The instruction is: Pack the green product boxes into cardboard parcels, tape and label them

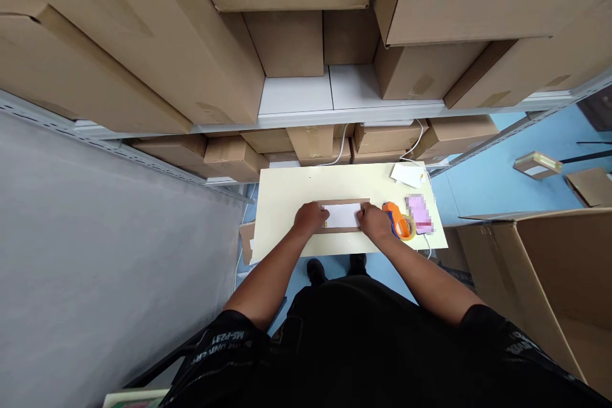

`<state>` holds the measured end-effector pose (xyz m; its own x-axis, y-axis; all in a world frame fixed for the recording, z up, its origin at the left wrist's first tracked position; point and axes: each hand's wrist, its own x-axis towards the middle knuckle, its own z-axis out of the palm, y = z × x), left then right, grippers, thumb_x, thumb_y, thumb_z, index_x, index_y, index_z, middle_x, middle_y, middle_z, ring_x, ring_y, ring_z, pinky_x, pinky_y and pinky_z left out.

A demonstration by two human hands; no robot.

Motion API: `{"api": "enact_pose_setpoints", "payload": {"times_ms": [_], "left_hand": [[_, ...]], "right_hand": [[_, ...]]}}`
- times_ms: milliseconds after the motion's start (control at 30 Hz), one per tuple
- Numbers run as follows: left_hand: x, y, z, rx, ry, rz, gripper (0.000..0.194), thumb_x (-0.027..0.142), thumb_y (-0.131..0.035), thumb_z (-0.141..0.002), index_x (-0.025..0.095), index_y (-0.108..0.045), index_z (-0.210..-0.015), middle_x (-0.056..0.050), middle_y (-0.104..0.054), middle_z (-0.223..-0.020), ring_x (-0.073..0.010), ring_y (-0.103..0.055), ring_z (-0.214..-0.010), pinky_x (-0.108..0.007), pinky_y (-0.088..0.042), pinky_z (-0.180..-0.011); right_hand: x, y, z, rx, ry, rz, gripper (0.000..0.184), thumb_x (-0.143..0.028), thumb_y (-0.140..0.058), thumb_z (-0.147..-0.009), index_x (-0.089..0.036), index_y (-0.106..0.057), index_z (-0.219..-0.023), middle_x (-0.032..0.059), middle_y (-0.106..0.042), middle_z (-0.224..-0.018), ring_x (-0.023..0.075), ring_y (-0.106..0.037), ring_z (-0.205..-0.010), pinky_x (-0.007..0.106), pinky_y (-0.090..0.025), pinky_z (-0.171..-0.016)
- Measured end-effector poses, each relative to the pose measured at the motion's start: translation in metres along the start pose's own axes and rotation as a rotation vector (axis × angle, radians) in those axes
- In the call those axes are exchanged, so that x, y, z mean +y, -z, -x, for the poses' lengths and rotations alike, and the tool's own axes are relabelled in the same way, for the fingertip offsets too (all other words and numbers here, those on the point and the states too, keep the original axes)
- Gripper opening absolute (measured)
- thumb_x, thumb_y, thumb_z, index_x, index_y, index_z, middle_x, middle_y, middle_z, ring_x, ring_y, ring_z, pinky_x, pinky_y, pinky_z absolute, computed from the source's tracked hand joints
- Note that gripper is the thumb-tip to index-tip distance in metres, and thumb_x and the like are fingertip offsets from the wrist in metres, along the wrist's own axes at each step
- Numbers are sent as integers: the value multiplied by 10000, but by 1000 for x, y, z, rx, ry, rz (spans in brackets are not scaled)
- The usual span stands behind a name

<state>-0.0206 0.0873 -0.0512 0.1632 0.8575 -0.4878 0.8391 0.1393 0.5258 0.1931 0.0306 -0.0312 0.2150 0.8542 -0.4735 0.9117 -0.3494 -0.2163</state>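
A white rectangular piece (342, 215) with a small orange mark at its lower left corner lies on a flat strip of brown cardboard (340, 201) on the table. I cannot make out whether it is a thin box or a card. My left hand (310, 218) is closed at its left end, fingers curled in. At the right end my right hand (374, 221) grips it in the same way. Just right of that hand lies an orange tape dispenser (395, 217) with a roll of tape. Beside it is a pink, blurred-out item (419, 213).
The cream table (287, 188) also bears a white item with an orange mark (408, 174) at its back right. Shelves stacked with cardboard boxes (306, 43) rise behind. A large open carton (497, 261) stands to the right, a grey wall (119, 248) to the left.
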Motion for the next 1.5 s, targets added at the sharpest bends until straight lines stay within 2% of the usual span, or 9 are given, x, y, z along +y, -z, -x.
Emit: {"api": "enact_pose_setpoints", "payload": {"times_ms": [167, 367, 600, 700, 800, 867, 967, 1200, 1500], "left_hand": [[0, -4, 3, 56, 3, -86, 170, 374, -657, -816, 212, -707, -826, -110, -745, -891, -274, -658, -822, -331, -394, -675], [-3, -2, 9, 57, -1, -93, 148, 367, -606, -910, 231, -617, -970, -75, -725, -898, -243, -641, -779, -310, -390, -656], [-11, 0, 19, 46, -111, -155, 169, 282, -503, -991, 255, -604, -1123, -52, -739, -984, -235, -656, -845, -318, -414, -676], [-12, -1, 23, 129, -278, -249, 216, 254, -511, -989, 234, -659, -1145, -81, -720, -1072, -255, -643, -974, -356, -457, -793], [-7, -8, 25, 241, -524, -352, 232, 285, -551, -987, 211, -724, -1124, -113, -681, -1151, -288, -580, -1105, -426, -439, -959], [-3, -16, 24, 259, -662, -382, 232, 283, -571, -982, 212, -744, -1119, -116, -668, -1190, -298, -547, -1147, -460, -411, -1013], [0, -28, 21, 206, -778, -409, 209, 227, -566, -974, 203, -761, -1048, -110, -681, -1143, -293, -546, -1125, -465, -411, -997], [-28, -26, 21, 252, -723, -398, 248, 102, -537, -935, 195, -762, -984, -111, -701, -1053, -289, -578, -1073, -460, -425, -973], [-55, -15, 31, 274, -639, -171, 206, 145, -573, -935, 227, -751, -998, -99, -688, -1124, -272, -581, -1142, -448, -490, -1028]], "right_hand": [[1, -4, -1, 25, 5, 5, 242, -288, -453, -1005, -172, -639, -1107, 132, -746, -1046, 254, -704, -949, 309, -401, -710], [10, -10, -3, 68, -16, -93, 168, -301, -501, -985, -201, -611, -1063, 84, -737, -969, 236, -689, -884, 301, -356, -649], [28, -18, -3, 114, 44, -178, 189, -251, -488, -976, -212, -603, -1121, 54, -711, -878, 228, -635, -777, 306, -374, -654], [33, -21, 2, 270, 202, -70, 273, -274, -493, -979, -179, -645, -1185, 122, -711, -1022, 279, -630, -939, 362, -430, -798], [31, -26, 8, 412, 486, 40, 405, -355, -498, -1005, -159, -632, -1333, 180, -641, -1309, 347, -541, -1211, 457, -394, -1007], [27, -31, 10, 417, 637, 79, 461, -363, -477, -1025, -164, -580, -1427, 177, -568, -1455, 357, -457, -1337, 497, -332, -1095], [20, -40, 9, 382, 732, 115, 441, -313, -453, -1034, -179, -580, -1434, 155, -570, -1472, 343, -430, -1365, 504, -295, -1128], [33, -39, 4, 371, 721, 117, 322, -288, -468, -1029, -185, -687, -1242, 146, -651, -1312, 328, -496, -1267, 471, -363, -1047], [62, -46, 2, 416, 637, -20, 310, -276, -493, -996, -178, -709, -1196, 160, -649, -1303, 329, -538, -1224, 502, -413, -1057]]}}
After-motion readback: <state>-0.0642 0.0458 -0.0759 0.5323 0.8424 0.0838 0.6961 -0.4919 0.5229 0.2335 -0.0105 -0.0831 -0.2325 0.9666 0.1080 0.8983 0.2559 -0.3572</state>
